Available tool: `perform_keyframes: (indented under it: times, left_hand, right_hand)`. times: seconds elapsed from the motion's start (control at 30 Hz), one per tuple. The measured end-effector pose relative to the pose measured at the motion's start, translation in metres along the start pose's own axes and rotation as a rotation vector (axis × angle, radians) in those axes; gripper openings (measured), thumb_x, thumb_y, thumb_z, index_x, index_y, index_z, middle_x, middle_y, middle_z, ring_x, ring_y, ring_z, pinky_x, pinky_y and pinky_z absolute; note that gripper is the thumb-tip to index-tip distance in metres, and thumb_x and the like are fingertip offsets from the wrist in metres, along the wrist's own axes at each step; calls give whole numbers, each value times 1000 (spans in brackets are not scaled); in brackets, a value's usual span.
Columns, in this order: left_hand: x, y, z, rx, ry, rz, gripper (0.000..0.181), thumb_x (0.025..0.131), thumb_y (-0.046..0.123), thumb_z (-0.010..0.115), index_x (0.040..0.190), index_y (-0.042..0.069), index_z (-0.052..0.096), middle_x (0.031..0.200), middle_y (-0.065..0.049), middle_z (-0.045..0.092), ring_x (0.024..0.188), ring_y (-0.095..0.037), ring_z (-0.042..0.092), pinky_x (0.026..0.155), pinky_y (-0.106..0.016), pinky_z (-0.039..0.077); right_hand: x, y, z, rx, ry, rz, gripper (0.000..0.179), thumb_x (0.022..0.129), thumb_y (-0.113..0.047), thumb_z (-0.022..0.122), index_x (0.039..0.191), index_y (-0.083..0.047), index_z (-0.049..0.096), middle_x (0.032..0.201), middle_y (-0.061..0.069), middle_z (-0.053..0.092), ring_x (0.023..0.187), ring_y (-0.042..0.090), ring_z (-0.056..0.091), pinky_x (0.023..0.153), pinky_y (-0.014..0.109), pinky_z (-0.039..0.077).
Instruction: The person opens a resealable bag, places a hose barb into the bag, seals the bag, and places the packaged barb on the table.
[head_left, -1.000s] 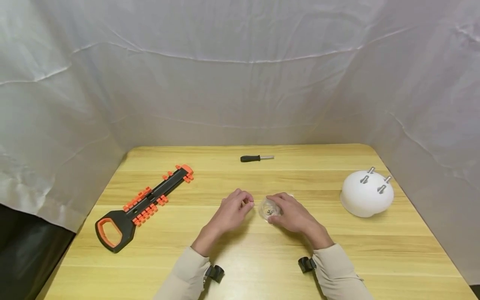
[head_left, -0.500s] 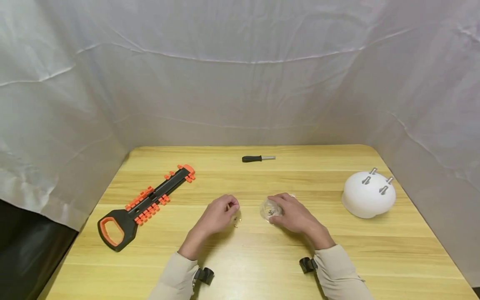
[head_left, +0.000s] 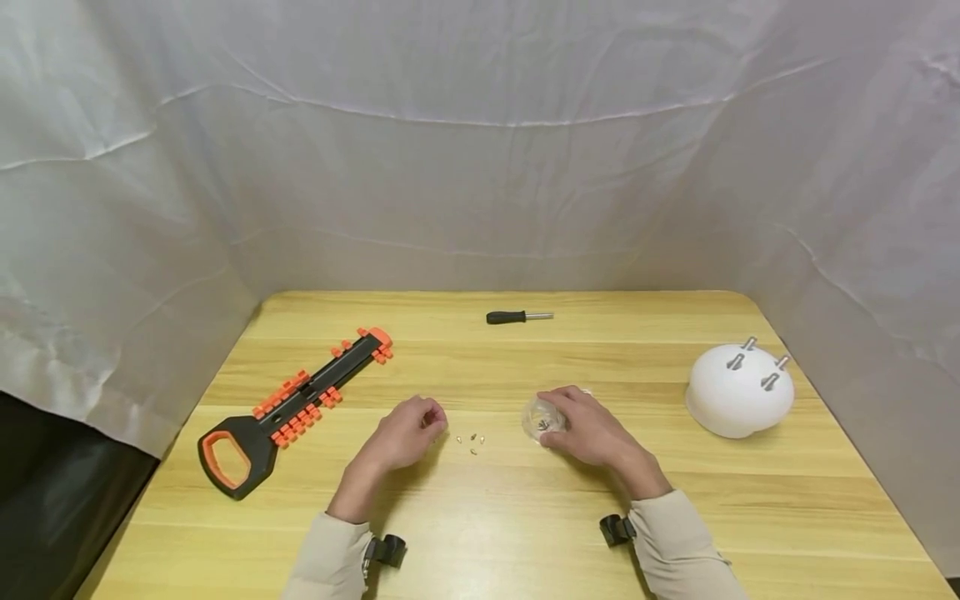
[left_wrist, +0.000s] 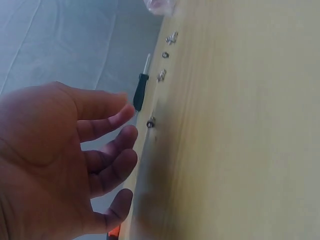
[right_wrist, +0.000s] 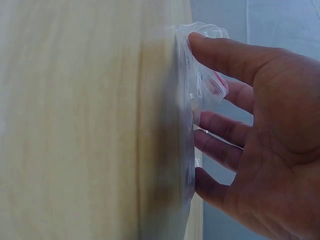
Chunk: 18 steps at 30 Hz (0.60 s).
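My left hand (head_left: 408, 433) is low over the table, its fingers loosely bent and nothing visible between them. In the left wrist view, a gap shows between these fingers and a small metal screw (left_wrist: 151, 122) on the wood. Several more tiny screws (head_left: 473, 452) lie scattered between my two hands. My right hand (head_left: 588, 427) holds a clear plastic bag (head_left: 536, 417) down on the table, thumb on the near side and fingers on the far side. More small metal pieces show inside the bag. A red zip strip (right_wrist: 220, 82) on it appears in the right wrist view.
A black screwdriver (head_left: 506, 317) lies toward the table's back edge. On the left is a black tool with orange teeth and a loop handle (head_left: 258, 446). A white rounded object with metal prongs (head_left: 738, 396) stands at right. Grey cloth (head_left: 480, 192) surrounds the table.
My left hand has moved left, away from the bag, and small screws have come into view on the table along its path. My right hand stays at the bag.
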<state>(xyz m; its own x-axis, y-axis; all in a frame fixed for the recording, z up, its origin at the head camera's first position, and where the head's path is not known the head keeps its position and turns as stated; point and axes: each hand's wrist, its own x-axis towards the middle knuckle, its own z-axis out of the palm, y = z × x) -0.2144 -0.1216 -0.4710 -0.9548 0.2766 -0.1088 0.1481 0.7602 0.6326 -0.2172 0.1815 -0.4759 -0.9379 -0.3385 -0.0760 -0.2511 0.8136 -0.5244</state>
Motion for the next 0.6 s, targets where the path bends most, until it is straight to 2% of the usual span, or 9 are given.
perform_keyframes:
  times: [0.1,0.23,0.6]
  left_hand:
    - [-4,-2,-1,56,-9,-15,4,92,23,65,92,19,65,90,4,58,82,-12,52,76,-41,43]
    - [-10,-2,-3,144,-8,-26,8,88,24,71,94,20,66,93,6,59,91,-13,52,85,-51,38]
    - [-11,-3,1,212,30,-55,9,84,25,75,80,25,67,86,7,56,91,-17,53,81,-49,37]
  right_hand:
    - [0,0,-1,-1,-4,2,65,84,-32,74,142,-19,49,139,7,50,123,29,50,100,50,42]
    - [1,0,-1,-9,0,-8,65,84,-31,74,142,-18,49,139,8,50,122,29,51,99,50,42]
    - [1,0,1,-9,1,-12,64,84,-30,74,142,-17,49,139,8,50,123,30,50,101,51,42]
